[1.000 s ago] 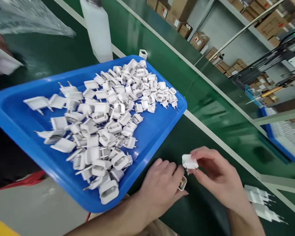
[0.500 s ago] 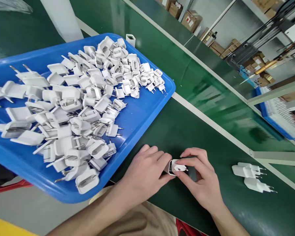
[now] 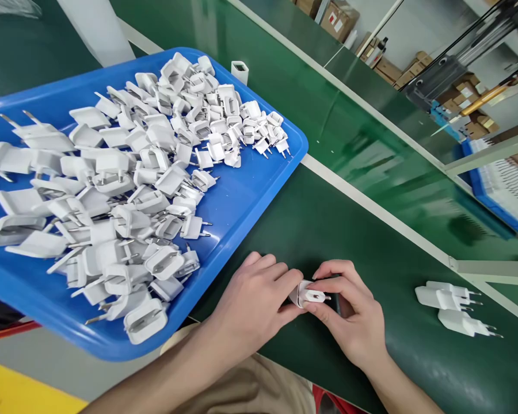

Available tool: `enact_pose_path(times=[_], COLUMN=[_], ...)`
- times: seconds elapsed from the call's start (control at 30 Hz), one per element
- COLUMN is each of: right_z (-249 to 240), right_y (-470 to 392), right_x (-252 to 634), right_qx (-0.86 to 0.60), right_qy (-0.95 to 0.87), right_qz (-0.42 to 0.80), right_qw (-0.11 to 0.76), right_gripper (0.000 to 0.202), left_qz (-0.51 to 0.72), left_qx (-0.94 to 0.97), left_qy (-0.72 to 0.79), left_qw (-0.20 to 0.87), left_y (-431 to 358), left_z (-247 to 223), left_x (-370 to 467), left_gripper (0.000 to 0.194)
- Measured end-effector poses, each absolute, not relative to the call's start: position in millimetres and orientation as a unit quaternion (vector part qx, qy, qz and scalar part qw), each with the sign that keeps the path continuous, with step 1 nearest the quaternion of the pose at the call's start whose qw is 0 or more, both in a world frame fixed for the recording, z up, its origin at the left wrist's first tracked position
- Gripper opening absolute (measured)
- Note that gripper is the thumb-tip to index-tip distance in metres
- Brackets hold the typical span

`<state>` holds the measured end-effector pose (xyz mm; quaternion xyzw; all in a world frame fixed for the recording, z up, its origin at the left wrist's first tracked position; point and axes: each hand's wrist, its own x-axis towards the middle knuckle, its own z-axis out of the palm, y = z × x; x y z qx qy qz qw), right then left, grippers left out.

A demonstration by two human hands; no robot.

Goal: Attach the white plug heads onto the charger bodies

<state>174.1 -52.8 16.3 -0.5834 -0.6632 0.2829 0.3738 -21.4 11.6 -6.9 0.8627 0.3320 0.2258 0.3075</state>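
My left hand [image 3: 256, 299], fingers curled, grips a small white charger housing [image 3: 296, 294]; the fingers cover much of it. Thumb and fingertips of my right hand [image 3: 356, 316] pinch a white two-pin plug piece [image 3: 313, 296] at the housing's open end. The two parts touch and look nearly flush, with the pins pointing right. To the left, a blue tray [image 3: 237, 198] holds a large heap of similar white plug pieces [image 3: 159, 133]. Right of my hands, white plug chargers [image 3: 442, 296] lie together on the green table.
A lone white housing [image 3: 240, 73] stands upright just beyond the tray. A pale rail [image 3: 362, 198] runs across the green table [image 3: 397, 241]. Another blue tray [image 3: 498, 208] with white pronged pieces sits at far right. Cardboard boxes [image 3: 340, 22] fill shelving behind.
The plug piece has turned and sits closer into the housing; the dark opening seen before is now covered. Both hands keep their grip. The view has shifted slightly.
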Motion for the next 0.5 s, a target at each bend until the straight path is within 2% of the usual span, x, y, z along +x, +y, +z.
enact_pose_path(times=[0.5], right_z=[11], right_y=[-57], right_x=[163], right_qx=[-0.613], right_qy=[-0.583], right_qz=[0.344], right_qw=[0.408], right_gripper=[0.011], left_qz=[0.203], left_qx=[0.87], left_qy=[0.336], left_qw=[0.299], left_y=[15], left_z=[-1], left_x=[-21], left_gripper=[0.014])
